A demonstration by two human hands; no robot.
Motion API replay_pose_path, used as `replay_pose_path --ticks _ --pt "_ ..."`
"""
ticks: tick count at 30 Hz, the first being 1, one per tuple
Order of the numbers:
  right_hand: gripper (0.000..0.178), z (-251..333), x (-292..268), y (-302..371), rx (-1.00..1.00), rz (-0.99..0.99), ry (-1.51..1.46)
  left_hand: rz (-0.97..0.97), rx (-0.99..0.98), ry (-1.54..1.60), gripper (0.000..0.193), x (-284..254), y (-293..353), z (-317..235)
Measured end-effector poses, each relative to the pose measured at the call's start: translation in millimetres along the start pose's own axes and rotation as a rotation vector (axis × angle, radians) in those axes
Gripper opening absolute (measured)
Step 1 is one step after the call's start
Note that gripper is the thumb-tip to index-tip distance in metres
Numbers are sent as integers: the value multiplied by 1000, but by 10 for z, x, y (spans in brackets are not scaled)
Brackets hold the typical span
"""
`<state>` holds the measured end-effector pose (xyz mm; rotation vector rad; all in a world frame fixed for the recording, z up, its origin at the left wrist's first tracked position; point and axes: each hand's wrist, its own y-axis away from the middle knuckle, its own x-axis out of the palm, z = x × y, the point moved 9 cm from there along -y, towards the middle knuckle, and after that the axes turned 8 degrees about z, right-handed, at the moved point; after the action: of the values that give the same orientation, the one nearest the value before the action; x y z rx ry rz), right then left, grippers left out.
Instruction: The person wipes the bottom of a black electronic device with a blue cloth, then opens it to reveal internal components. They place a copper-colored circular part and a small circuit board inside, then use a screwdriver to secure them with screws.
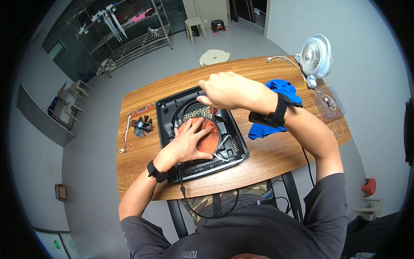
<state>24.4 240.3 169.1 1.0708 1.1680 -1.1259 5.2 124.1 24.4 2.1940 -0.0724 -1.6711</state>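
An opened black appliance housing (238, 160), apparently from an induction cooker, lies on the table in front of me. Inside it sits a round reddish-brown coil disc (208, 142). My left hand (189, 140) rests on that disc with its fingers spread. Above the far part of the housing, my right hand (222, 90) is closed in a fist. Whatever it may grip is hidden by the fingers. Below that fist, a small red part (213, 110) shows beside the round vent grille (195, 109). A black power cord (183, 190) hangs from the housing's near edge.
Left of the housing lie a black fan (141, 126) and an orange circuit strip (142, 110) with wires. On the right are a blue cloth (284, 88), a white desk fan (314, 58) and a clear plastic tray (331, 105). A pale stool (214, 57) stands beyond the table (267, 157).
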Motion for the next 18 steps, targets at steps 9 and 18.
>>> replay_pose_path --ticks 9,18 --pt "42 20 -33 32 -159 -30 -57 -15 15 9 102 2 10 3" --pt "42 15 16 -106 20 -47 23 -3 -10 -42 104 -29 12 -40"
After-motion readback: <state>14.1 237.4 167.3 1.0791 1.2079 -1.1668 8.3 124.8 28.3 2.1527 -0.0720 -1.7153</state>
